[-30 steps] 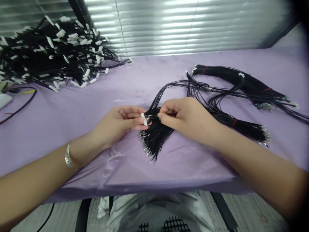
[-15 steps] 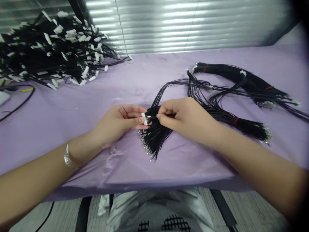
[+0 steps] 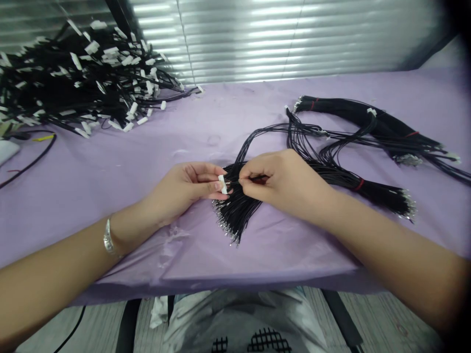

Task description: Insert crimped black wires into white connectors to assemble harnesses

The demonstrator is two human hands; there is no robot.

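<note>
My left hand [image 3: 195, 182] pinches a small white plastic connector housing [image 3: 222, 184] between thumb and fingers. Just to its right, my right hand [image 3: 272, 176] is closed in a pinch on a thin black wire [image 3: 235, 183]. The wire's metal tip points at the housing's right side; whether it enters a slot is too small to tell. Under both hands lies a bundle of black wires [image 3: 239, 211], its crimped metal ends fanned toward the front. A red tie [image 3: 359, 184] binds this bundle farther right.
A big heap of black cables with white connectors [image 3: 81, 83] stands at the back left. Another tied wire bundle [image 3: 342, 108] lies at the back right, with loose wired harnesses [image 3: 312, 130] beside it. Window blinds [image 3: 239, 39] rise behind the purple-covered table [image 3: 147, 147].
The housing in my left hand has shifted slightly right, closer to my right fingertips. My right hand keeps its pinch, almost still. The whole view has moved a little.
</note>
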